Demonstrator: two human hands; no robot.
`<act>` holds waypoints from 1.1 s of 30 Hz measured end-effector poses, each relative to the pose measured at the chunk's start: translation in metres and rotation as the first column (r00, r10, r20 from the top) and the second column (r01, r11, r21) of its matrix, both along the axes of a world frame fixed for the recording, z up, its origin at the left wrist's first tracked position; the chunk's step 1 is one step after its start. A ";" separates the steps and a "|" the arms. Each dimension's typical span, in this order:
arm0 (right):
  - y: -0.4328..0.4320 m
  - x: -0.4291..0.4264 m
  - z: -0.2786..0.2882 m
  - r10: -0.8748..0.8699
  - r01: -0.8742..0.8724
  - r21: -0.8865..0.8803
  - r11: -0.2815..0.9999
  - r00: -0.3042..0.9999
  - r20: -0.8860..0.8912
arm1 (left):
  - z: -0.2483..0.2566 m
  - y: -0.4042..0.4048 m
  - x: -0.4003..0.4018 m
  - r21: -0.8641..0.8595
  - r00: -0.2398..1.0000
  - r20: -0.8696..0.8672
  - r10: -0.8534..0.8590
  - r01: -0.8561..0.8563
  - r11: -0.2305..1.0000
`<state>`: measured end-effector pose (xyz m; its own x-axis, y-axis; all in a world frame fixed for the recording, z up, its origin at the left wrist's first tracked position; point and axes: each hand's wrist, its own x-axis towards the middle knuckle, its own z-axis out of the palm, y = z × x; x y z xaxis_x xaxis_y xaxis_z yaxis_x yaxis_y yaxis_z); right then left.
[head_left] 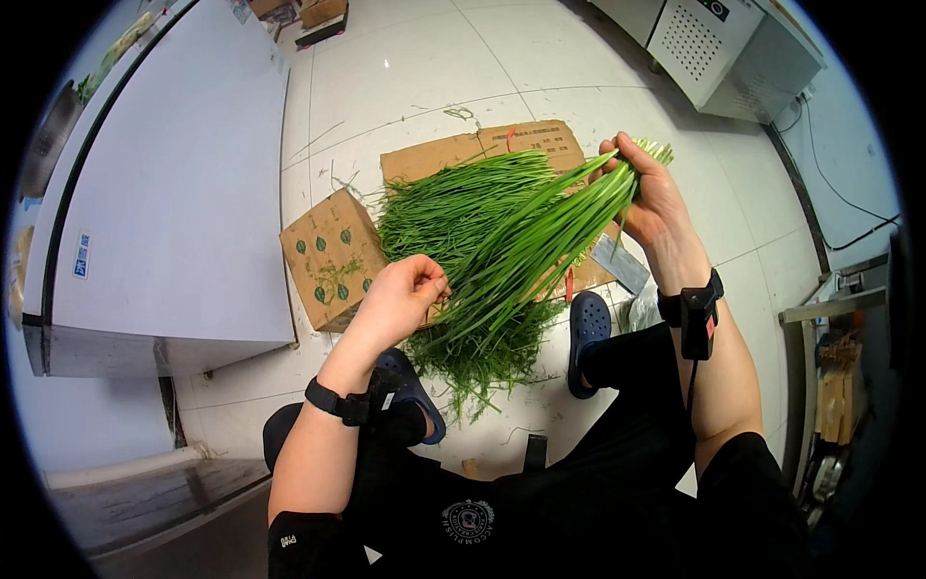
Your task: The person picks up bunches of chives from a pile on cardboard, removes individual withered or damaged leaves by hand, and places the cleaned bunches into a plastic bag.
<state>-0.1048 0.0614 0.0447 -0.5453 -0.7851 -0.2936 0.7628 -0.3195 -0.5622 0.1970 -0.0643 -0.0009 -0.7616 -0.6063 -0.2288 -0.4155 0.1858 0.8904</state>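
My right hand [649, 189] grips a bunch of garlic chives [553, 224] near its pale cut stem ends. The long green leaves slant down to the left. At their tips, my left hand [411, 295] has thumb and fingertips pinched together; whether a leaf is caught between them is too small to tell. Behind the held bunch, a pile of chives [463, 206] lies on flattened cardboard [427, 161] on the floor. Below the hanging leaves sits a heap of fine, feathery green scraps [499, 354], partly hidden by them.
A cardboard box [329, 264] stands left of the pile, by a white refrigerator cabinet [181, 174]. A flat grey rectangular slab [621, 262] lies at the cardboard's right edge. My blue clogs [589, 333] flank the scraps. A steel cabinet [723, 58] stands far right, a shelf [832, 304] nearer.
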 end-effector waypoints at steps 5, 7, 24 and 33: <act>0.000 -0.002 -0.001 0.001 -0.001 0.026 1.000 1.000 0.010 | 0.013 -0.001 0.004 -0.231 0.927 0.335 -0.171 0.257 0.939; 0.001 -0.006 -0.002 0.050 -0.050 0.011 0.999 0.998 0.030 | 0.008 0.000 0.012 -0.330 0.833 0.523 -0.181 0.393 0.858; 0.009 -0.001 0.010 -0.167 0.174 -0.008 0.985 0.934 -0.316 | 0.004 0.039 -0.010 0.515 0.875 -0.160 -0.457 0.469 0.717; 0.020 0.135 0.008 -0.320 -0.327 -0.234 0.915 -0.239 -0.917 | 0.030 0.055 -0.038 0.952 0.902 -0.307 0.303 0.291 0.099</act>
<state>0.0302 0.0811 0.0530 0.1187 -0.6157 0.7790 -0.5920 -0.6737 -0.4424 0.1588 -0.0096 0.0289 -0.9363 -0.0739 -0.3434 -0.0370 -0.9514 0.3056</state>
